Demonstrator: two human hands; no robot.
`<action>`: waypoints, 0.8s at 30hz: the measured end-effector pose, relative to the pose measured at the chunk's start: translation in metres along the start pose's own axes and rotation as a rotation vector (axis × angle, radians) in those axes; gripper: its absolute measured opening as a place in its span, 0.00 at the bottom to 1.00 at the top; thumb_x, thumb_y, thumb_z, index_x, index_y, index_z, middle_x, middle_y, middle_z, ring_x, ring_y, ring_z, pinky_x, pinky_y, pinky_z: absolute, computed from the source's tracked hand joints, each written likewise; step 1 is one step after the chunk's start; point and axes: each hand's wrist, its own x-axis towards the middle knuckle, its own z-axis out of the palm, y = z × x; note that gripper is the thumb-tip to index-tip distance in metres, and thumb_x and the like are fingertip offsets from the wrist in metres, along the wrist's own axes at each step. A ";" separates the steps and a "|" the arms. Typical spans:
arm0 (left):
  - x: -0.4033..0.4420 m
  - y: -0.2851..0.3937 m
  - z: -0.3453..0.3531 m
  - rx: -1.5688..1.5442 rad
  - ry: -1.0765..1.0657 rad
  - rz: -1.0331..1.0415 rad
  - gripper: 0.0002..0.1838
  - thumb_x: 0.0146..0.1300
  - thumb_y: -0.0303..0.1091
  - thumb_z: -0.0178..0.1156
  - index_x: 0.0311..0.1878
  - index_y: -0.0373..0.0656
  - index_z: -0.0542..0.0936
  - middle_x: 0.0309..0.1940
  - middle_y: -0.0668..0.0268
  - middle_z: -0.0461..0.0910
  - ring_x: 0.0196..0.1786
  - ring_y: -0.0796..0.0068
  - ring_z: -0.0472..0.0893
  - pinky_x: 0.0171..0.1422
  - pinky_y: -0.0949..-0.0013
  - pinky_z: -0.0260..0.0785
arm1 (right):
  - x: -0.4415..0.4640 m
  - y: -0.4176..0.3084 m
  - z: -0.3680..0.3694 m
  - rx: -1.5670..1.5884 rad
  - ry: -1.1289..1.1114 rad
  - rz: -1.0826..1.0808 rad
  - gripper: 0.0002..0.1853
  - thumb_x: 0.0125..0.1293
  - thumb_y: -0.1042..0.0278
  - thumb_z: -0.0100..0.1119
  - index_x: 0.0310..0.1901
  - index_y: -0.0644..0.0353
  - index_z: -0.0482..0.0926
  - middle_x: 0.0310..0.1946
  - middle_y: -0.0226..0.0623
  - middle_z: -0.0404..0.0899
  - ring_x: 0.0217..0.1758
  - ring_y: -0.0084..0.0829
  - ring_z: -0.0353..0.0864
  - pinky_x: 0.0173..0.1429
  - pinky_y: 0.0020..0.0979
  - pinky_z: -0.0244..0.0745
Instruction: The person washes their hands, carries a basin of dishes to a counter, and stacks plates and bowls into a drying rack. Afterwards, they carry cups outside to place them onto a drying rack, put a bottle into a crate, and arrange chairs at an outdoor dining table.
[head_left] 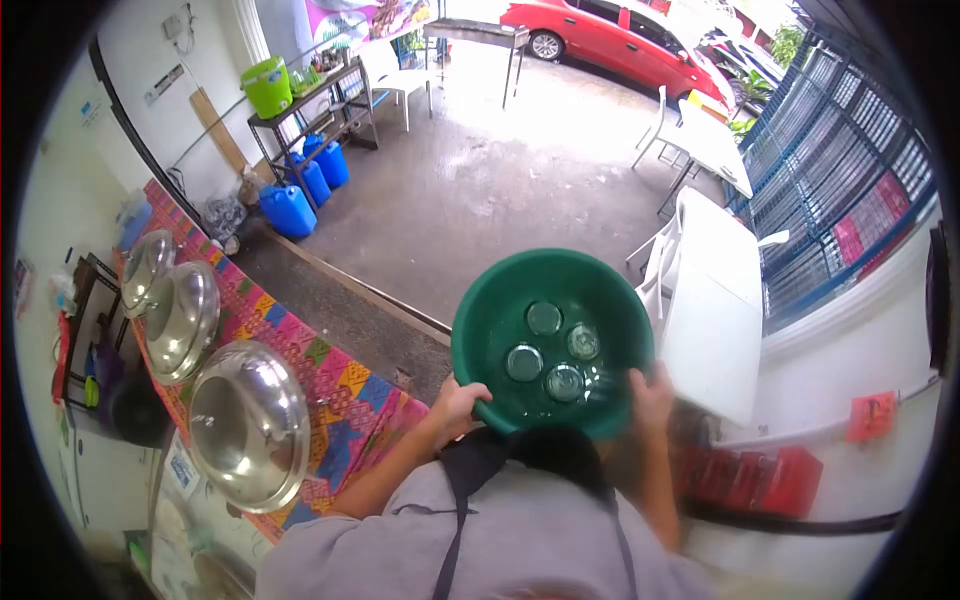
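Note:
A round green basin (552,262) is held in front of my body at the lower middle of the view. Inside it, on the wet bottom, several clear glasses (524,363) stand apart from one another. My left hand (460,408) is closed on the basin's left rim, with the thumb over the edge. On the right side of the rim, my right hand (652,397) grips the basin; it is a little blurred. The undersides of both hands' fingers are hidden by the basin.
Silver lidded dishes (250,425) stand on a patterned cloth (345,405) at the left. White tables (715,300) line the right side. Blue jugs (288,210) sit under a rack with a green bucket (266,88). A raised floor edge (350,285) crosses ahead; a red car (620,40) is outside.

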 end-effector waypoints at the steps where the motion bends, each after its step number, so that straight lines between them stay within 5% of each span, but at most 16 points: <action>1: 0.022 0.003 -0.002 -0.027 -0.002 -0.007 0.25 0.52 0.15 0.54 0.57 0.35 0.71 0.46 0.54 0.78 0.45 0.56 0.83 0.44 0.51 0.81 | 0.023 0.012 0.016 -0.010 -0.014 0.007 0.16 0.61 0.69 0.61 0.49 0.67 0.77 0.31 0.39 0.84 0.32 0.26 0.82 0.40 0.30 0.75; 8: 0.231 0.013 -0.028 -0.119 0.139 0.038 0.22 0.51 0.15 0.55 0.53 0.32 0.72 0.42 0.55 0.79 0.42 0.57 0.83 0.44 0.55 0.81 | 0.198 0.086 0.160 0.120 -0.200 -0.052 0.17 0.61 0.70 0.60 0.51 0.68 0.77 0.32 0.38 0.84 0.34 0.24 0.82 0.41 0.29 0.76; 9: 0.262 0.015 -0.028 -0.128 0.149 -0.007 0.23 0.51 0.15 0.55 0.54 0.34 0.71 0.44 0.55 0.78 0.44 0.57 0.82 0.46 0.55 0.81 | 0.223 0.086 0.175 -0.074 -0.229 -0.040 0.17 0.61 0.69 0.60 0.51 0.67 0.78 0.34 0.40 0.85 0.36 0.25 0.84 0.42 0.29 0.77; 12: 0.323 0.062 -0.007 -0.149 0.266 0.155 0.24 0.50 0.15 0.55 0.54 0.33 0.71 0.42 0.56 0.78 0.44 0.57 0.82 0.46 0.56 0.81 | 0.300 0.131 0.243 0.098 -0.238 -0.072 0.18 0.61 0.67 0.60 0.51 0.66 0.78 0.33 0.42 0.84 0.35 0.27 0.84 0.42 0.31 0.77; 18: 0.445 0.112 -0.038 -0.280 0.301 0.213 0.16 0.49 0.15 0.55 0.45 0.28 0.75 0.35 0.57 0.79 0.35 0.61 0.82 0.38 0.59 0.79 | 0.450 0.111 0.348 0.009 -0.421 -0.180 0.18 0.62 0.63 0.61 0.48 0.67 0.78 0.29 0.45 0.83 0.30 0.37 0.85 0.39 0.33 0.78; 21: 0.506 0.155 -0.052 -0.309 0.302 0.182 0.16 0.50 0.15 0.54 0.45 0.28 0.75 0.40 0.55 0.79 0.40 0.60 0.83 0.47 0.59 0.80 | 0.509 0.086 0.409 -0.220 -0.587 -0.069 0.21 0.60 0.63 0.63 0.53 0.64 0.76 0.41 0.46 0.82 0.41 0.41 0.84 0.46 0.36 0.77; 23: 0.557 0.172 -0.071 -0.334 0.296 0.217 0.14 0.51 0.16 0.55 0.44 0.28 0.76 0.39 0.55 0.80 0.39 0.60 0.83 0.46 0.59 0.80 | 0.546 0.080 0.466 -0.469 -0.282 -0.611 0.29 0.56 0.66 0.65 0.61 0.59 0.71 0.57 0.47 0.73 0.55 0.45 0.76 0.55 0.40 0.73; 24: 0.588 0.187 -0.085 -0.356 0.284 0.256 0.13 0.51 0.16 0.55 0.42 0.27 0.76 0.37 0.55 0.80 0.38 0.59 0.83 0.46 0.60 0.80 | 0.572 0.069 0.496 -0.439 -0.264 -0.645 0.29 0.56 0.66 0.65 0.61 0.59 0.71 0.57 0.47 0.73 0.55 0.45 0.76 0.55 0.40 0.73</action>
